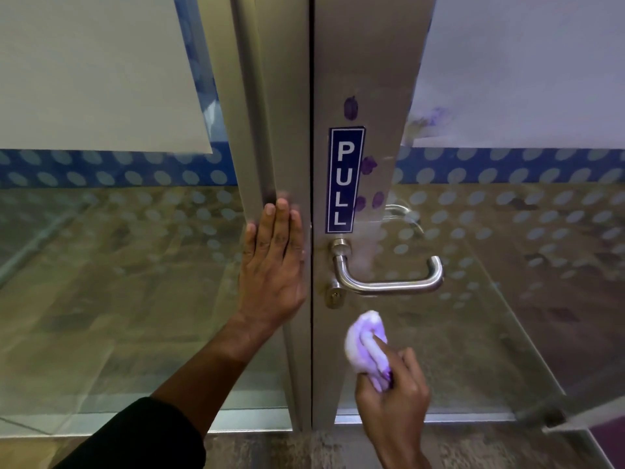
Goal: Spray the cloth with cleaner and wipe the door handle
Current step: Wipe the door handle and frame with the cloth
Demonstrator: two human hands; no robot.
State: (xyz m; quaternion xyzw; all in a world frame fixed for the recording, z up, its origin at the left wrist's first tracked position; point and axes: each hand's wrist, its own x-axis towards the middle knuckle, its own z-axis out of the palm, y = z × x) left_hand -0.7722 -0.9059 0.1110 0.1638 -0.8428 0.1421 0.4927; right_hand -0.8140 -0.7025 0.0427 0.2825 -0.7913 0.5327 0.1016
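Observation:
A brushed steel lever door handle juts from the right door's metal stile, with a keyhole cylinder just below its base. My right hand grips a bunched pale purple cloth, held a short way below the handle and not touching it. My left hand lies flat, fingers straight, against the left door's metal frame, beside the gap between the doors. No spray bottle is in view.
A blue PULL sign is stuck on the stile above the handle, with purple smudges around it. Glass panels with a blue dotted band flank the frames. A second handle shows through the glass.

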